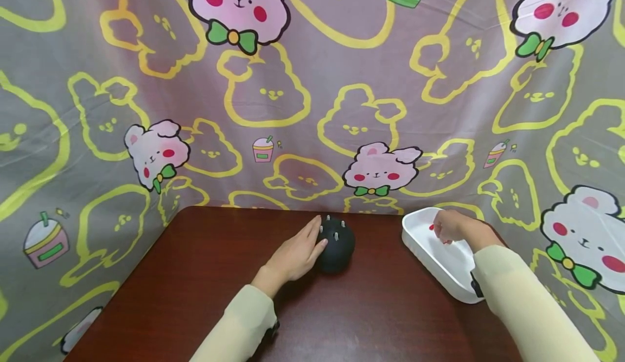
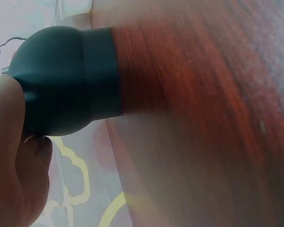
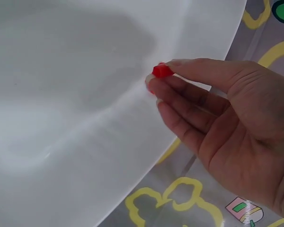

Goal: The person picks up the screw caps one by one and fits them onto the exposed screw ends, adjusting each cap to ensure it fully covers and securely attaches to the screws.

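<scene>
A black ball-shaped holder (image 1: 336, 256) with a short round base stands on the brown table. Several small silvery pegs (image 1: 343, 224) stick up from its top. My left hand (image 1: 293, 254) rests against its left side, fingers straight and thumb spread over the front; the left wrist view shows the rounded black body (image 2: 61, 80) beside that hand. Over the white tray (image 1: 439, 267), my right hand (image 1: 451, 226) pinches a small red faceted piece (image 3: 162, 71) between thumb and fingertips. More red shows just under the fingertips, mostly hidden by them.
The white tray with raised walls stands at the right of the brown table (image 1: 215, 275), close to its right edge. A patterned cloth (image 1: 293, 150) with cartoon rabbits hangs behind the table and along both sides. A black strap (image 1: 476, 285) shows at the right wrist.
</scene>
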### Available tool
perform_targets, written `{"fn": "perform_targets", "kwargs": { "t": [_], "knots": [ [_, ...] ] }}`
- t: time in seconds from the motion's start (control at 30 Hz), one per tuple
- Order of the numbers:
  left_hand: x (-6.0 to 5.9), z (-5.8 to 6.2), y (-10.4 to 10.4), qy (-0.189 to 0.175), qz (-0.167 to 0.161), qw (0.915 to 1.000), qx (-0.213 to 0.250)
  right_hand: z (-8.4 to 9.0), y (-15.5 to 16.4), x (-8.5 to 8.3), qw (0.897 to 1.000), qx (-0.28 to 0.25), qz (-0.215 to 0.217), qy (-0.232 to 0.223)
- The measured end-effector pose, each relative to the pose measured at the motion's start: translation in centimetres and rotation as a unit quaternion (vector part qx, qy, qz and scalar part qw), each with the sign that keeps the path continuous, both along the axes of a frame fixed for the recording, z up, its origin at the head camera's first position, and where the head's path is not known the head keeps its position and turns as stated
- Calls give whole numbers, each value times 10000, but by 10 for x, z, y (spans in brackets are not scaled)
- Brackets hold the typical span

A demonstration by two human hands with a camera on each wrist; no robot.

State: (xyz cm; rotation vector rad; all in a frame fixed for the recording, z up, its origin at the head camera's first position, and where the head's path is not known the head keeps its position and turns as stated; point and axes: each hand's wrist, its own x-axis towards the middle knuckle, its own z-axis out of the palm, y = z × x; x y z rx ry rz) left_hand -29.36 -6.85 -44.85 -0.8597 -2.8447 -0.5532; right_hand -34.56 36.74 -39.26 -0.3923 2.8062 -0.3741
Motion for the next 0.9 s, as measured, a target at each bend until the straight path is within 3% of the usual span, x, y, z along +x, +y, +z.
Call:
{"fn": "perform_targets", "kwargs": {
  "t": [0.23,0.43,0.67,0.9],
  "knots": [
    [1,-1,0,23,38,10000,-36,3,0,0,9996,124,104,242],
    [1,-1,1,38,44,10000,-28,5,-1,4,9969,-78,437,650],
    [2,-1,1,37,56,10000,-27,6,-2,5,9965,-156,444,696],
    [3,0,1,30,65,10000,-63,7,-3,4,9876,-229,894,1271]
  ]
}}
